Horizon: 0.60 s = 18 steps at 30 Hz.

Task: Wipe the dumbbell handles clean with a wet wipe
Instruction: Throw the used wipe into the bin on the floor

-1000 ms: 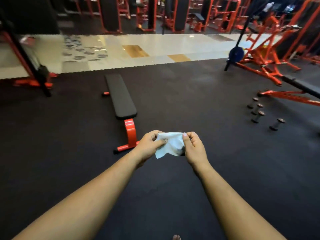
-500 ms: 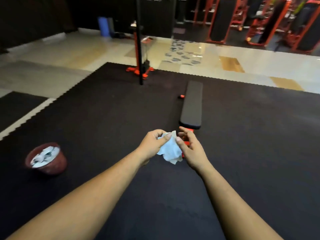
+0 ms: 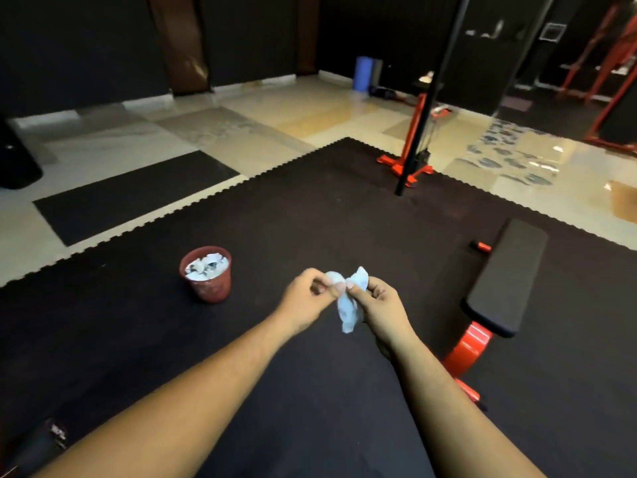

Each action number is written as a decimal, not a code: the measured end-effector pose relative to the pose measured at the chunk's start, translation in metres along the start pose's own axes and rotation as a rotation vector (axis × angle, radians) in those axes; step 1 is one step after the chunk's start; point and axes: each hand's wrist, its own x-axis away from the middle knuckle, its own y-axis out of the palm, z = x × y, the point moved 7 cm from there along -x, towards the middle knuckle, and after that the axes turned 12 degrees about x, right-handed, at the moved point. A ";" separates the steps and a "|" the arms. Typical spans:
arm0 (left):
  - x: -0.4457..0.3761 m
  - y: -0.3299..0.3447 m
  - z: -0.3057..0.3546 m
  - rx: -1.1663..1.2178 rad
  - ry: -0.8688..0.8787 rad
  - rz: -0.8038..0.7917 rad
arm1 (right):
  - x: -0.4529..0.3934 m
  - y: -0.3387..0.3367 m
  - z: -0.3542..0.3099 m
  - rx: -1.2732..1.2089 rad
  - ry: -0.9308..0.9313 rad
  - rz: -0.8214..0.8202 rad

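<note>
A crumpled pale blue wet wipe (image 3: 348, 305) hangs between my two hands in the middle of the view, above the black floor mat. My left hand (image 3: 306, 300) pinches its upper edge with thumb and fingertips. My right hand (image 3: 381, 307) grips it from the right side. No dumbbells are in view.
A small red bin (image 3: 206, 274) filled with white used wipes stands on the mat (image 3: 310, 222) to the left of my hands. A black flat bench (image 3: 506, 274) with a red leg lies to the right. A black pole on a red base (image 3: 412, 160) stands farther back near the mat's edge.
My view has swung to the left: the dumbbells left the frame, the bench slid to the right and the red bin came closer. The wipe went from spread out to bunched up.
</note>
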 end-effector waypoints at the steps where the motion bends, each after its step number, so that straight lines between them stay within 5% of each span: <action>1: -0.006 -0.011 -0.005 0.053 -0.037 -0.040 | -0.012 0.023 -0.005 -0.048 0.007 -0.053; 5: -0.029 -0.057 -0.018 0.290 -0.089 -0.060 | -0.046 0.085 -0.020 -0.187 0.047 -0.154; 18: -0.119 -0.246 -0.074 0.363 -0.215 0.294 | -0.182 0.237 -0.044 -0.182 0.047 -0.293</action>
